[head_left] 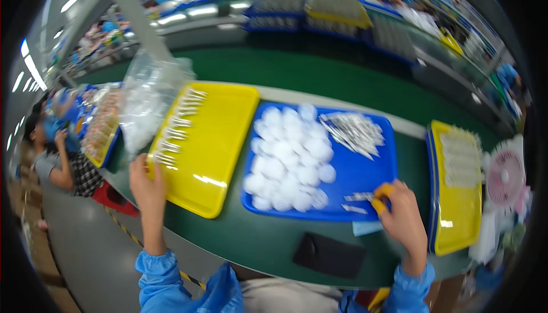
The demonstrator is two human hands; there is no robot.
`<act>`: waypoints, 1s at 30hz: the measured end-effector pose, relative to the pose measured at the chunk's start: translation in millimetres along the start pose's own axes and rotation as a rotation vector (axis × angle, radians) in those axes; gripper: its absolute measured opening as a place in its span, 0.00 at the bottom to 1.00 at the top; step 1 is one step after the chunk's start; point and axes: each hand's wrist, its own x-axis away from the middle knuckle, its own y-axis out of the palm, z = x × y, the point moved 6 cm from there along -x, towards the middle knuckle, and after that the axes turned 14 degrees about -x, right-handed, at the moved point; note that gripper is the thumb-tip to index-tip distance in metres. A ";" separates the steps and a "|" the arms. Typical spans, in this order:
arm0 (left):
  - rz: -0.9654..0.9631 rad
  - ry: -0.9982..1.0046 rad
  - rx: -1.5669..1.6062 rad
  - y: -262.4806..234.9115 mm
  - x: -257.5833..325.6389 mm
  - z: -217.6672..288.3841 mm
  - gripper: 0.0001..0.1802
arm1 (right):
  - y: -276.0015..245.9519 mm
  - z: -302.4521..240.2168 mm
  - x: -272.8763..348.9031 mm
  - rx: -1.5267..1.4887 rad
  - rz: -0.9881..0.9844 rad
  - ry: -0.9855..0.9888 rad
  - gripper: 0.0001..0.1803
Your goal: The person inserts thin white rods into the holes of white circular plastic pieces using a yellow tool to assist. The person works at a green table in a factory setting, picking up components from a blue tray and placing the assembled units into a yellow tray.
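Note:
My left hand (148,186) is at the near left edge of a yellow tray (220,141), its fingers drawn together; what they hold, if anything, is hidden. Rows of small white-and-silver pieces (176,127) lie along that tray's left side. Over the near right corner of a blue tray (365,170), my right hand (399,210) is curled in a pinch, with yellow covers on some fingers. Its fingertips meet a few loose silver strips (358,197), and I cannot make out what is between them. The blue tray bears many round white pads (291,156) and a silver strip pile (354,132).
A clear plastic bag (145,101) stands behind the yellow tray. A dark pouch (329,255) and a light blue sheet (367,228) lie near the front edge. At right are stacked yellow trays (462,199) and a pink fan (504,177). Other people work across the green belt (228,64).

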 end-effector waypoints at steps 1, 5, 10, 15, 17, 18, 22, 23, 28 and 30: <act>0.003 0.014 -0.003 -2.3 3.6 7.7 0.17 | 2.7 0.6 -1.9 -0.007 -0.003 0.005 0.08; -0.158 0.056 0.358 -37.0 16.1 119.5 0.14 | 0.0 0.5 3.6 -0.113 0.049 -0.007 0.13; -0.331 0.650 0.613 -71.3 46.7 263.6 0.12 | 12.0 -11.3 2.3 -0.161 -0.007 -0.055 0.18; -0.416 0.854 0.566 -59.8 39.5 321.5 0.14 | 10.6 -19.7 5.3 -0.204 0.020 -0.070 0.19; -0.338 0.810 0.525 -49.6 33.5 328.1 0.15 | 15.7 -20.0 1.1 -0.239 0.023 -0.099 0.19; -0.290 0.852 0.482 -45.6 32.5 334.6 0.15 | 17.4 -20.4 0.7 -0.252 0.021 -0.111 0.19; -0.219 0.912 0.394 -27.4 32.1 346.5 0.15 | 21.6 -20.8 1.2 -0.260 0.012 -0.118 0.19; -0.183 0.908 0.396 -29.7 30.5 344.5 0.13 | 21.4 -21.1 0.7 -0.261 0.013 -0.122 0.18; -0.687 0.548 0.807 -37.9 27.8 323.5 0.09 | 7.9 -39.1 5.6 -0.384 0.111 -0.148 0.17; -0.842 0.466 0.978 -40.4 40.7 317.4 0.09 | 7.5 -50.3 4.0 -0.452 0.139 -0.204 0.18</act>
